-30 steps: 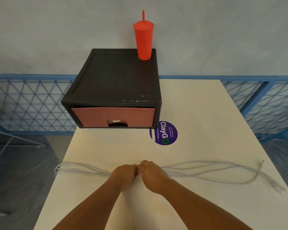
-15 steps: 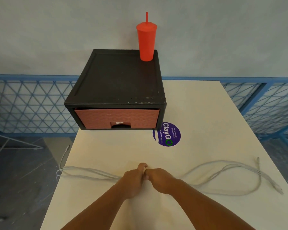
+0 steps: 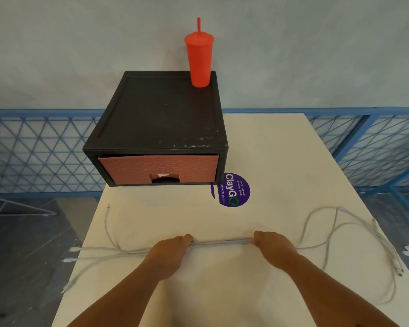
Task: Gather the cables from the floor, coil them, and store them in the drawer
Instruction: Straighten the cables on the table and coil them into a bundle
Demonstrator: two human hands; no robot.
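Note:
Several thin white cables (image 3: pixel 222 242) lie in a bundle across the cream table (image 3: pixel 281 161). My left hand (image 3: pixel 170 252) and my right hand (image 3: pixel 273 246) both grip the bundle, which runs straight and taut between them. Loose ends trail off the table's left edge and loop out to the right, with plugs near the right edge. Behind stands a black box (image 3: pixel 161 109) whose red woven drawer (image 3: pixel 158 167) is closed.
A red tumbler with a straw (image 3: pixel 200 60) stands on the box's back right corner. A round purple sticker (image 3: pixel 232 190) lies on the table beside the drawer. Blue mesh fencing runs behind the table; grey floor lies on both sides.
My hands were pressed together on the bundle; they have drawn apart, stretching a straight length of cable between them. The loose ends have shifted, the right loops pulling inward.

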